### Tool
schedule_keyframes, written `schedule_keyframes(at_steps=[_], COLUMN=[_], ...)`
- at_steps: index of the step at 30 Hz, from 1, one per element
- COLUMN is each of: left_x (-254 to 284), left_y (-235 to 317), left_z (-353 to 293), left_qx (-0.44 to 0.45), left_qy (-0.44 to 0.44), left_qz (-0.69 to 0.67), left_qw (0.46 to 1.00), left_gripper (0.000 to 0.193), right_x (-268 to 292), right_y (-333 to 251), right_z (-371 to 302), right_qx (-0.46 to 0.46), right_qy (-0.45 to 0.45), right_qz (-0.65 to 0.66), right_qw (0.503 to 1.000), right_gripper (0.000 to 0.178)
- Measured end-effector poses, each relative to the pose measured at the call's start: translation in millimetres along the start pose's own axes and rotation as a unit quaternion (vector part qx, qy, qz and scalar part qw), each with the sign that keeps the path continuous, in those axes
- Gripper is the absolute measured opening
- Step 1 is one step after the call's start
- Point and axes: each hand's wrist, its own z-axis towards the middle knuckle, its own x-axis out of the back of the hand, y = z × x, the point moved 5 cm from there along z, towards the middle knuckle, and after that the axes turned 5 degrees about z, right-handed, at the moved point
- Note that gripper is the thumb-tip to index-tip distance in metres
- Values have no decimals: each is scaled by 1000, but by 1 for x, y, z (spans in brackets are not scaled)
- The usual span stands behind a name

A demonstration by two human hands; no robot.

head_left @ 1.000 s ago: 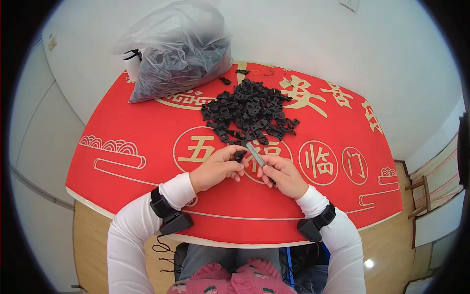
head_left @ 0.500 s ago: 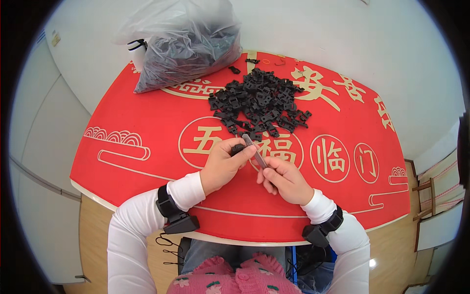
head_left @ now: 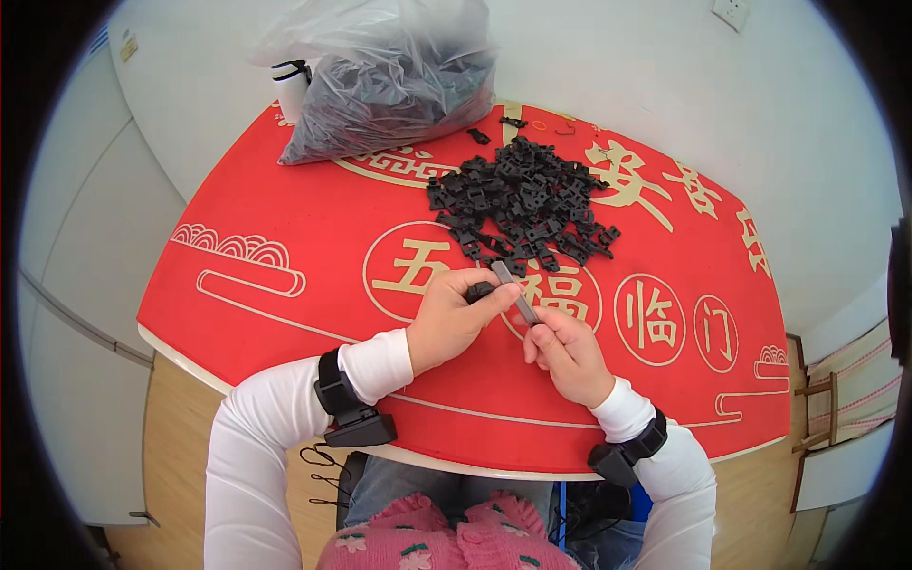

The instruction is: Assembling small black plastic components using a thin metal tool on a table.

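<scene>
A slim grey bar (head_left: 515, 293) slants between my two hands over the middle of the table. My left hand (head_left: 450, 321) is closed, pinching a small black plastic part (head_left: 479, 292) with the thumb against the bar's upper end. My right hand (head_left: 572, 361) grips the bar's lower end between thumb and fingers. How the part and the bar meet is hidden by the left fingers. Just beyond the hands lies a heap of small black plastic parts (head_left: 527, 204).
A translucent plastic bag (head_left: 399, 100) full of dark pieces stands at the back left, beside a white bottle-like container (head_left: 292, 92). Two loose black parts (head_left: 478, 137) lie behind the heap. The red-covered table (head_left: 256, 332) has a pale curved front edge close to my body.
The whole view has shifted slightly, so the table and bag sit further right. Both hands keep their hold on the bar and the black part; the right hand's fingers are drawn in a little.
</scene>
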Motion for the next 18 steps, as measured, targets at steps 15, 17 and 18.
schedule_keyframes(at_steps=[15,17,18], left_x=[-3,-2,-3], left_y=[-3,1,1], left_z=[-3,-3,-2], left_qx=[-3,-7,-8], left_qy=[-26,-18,-18], left_qz=[18,2,2], left_qw=[999,1000,1000], left_gripper=[17,18,18], right_x=[2,1,2], right_y=[-1,-2,-3], right_z=[1,2,2], right_qx=[44,55,56], right_qy=[27,12,12], right_qz=[-50,-48,-48], right_qw=[997,997,997], right_gripper=[21,24,24])
